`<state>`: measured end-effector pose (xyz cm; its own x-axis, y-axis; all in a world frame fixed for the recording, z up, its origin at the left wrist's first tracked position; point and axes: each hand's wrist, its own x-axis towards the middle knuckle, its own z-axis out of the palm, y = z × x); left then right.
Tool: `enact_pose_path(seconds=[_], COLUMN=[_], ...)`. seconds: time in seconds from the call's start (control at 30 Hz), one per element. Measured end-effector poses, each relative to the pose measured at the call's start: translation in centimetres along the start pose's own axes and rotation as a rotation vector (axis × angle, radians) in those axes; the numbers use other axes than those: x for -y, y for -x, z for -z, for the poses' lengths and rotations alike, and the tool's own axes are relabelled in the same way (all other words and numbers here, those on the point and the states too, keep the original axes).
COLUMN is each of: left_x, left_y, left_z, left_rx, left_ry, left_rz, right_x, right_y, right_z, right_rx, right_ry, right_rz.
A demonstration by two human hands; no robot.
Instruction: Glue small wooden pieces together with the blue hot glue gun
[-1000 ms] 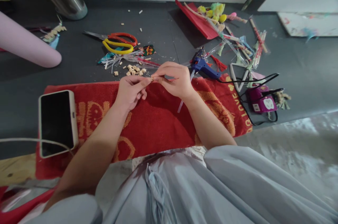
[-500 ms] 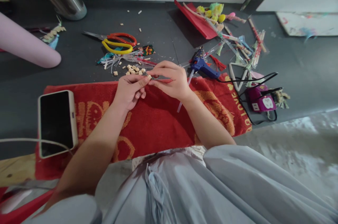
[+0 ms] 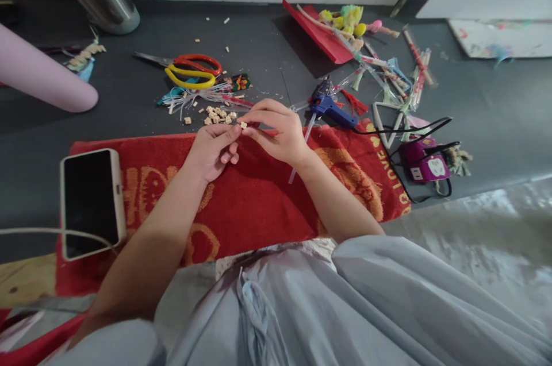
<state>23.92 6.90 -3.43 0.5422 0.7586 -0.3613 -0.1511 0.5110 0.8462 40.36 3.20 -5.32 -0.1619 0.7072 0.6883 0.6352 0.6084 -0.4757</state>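
Between the fingertips of both hands sits a small cream-coloured wooden piece (image 3: 244,125), too small to make out exactly. My left hand (image 3: 214,147) pinches it from the left, fingers curled beneath. My right hand (image 3: 280,131) holds its other side with thumb and forefinger. Just behind my left hand lies a loose pile of similar little pieces (image 3: 219,115) on the grey tabletop (image 3: 254,38). Below both hands spreads a red towel (image 3: 259,199) with orange patterns. A blue glue gun (image 3: 332,110) with a clear glue stick rests right of my right hand.
Scissors (image 3: 192,72) with orange and yellow handles lie by white strings. A phone-like device (image 3: 90,202) with a cable is at left. Red paper (image 3: 319,35), craft scraps and a purple power adapter (image 3: 426,159) occupy the right. A pink cylinder (image 3: 47,76) juts in at left.
Both hands stay almost in place, with the small wooden piece showing slightly more clearly between the fingertips. The whole view has shifted very slightly.
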Motion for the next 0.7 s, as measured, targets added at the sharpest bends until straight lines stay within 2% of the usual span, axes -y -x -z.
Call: enact_pose_path(seconds=[0.17, 0.43, 0.7], left_x=[0.06, 0.14, 0.37], left_y=[-0.11, -0.08, -0.15], left_z=[0.16, 0.22, 0.41], left_rx=[0.004, 0.013, 0.043], left_ry=[0.009, 0.008, 0.044], left_rz=[0.000, 0.019, -0.001], right_x=[0.05, 0.18, 0.20], right_y=[-0.01, -0.03, -0.02], right_z=[-0.05, -0.19, -0.25], right_rx=[0.030, 0.022, 0.001], right_ry=[-0.034, -0.074, -0.089], right_rz=[-0.013, -0.058, -0.042])
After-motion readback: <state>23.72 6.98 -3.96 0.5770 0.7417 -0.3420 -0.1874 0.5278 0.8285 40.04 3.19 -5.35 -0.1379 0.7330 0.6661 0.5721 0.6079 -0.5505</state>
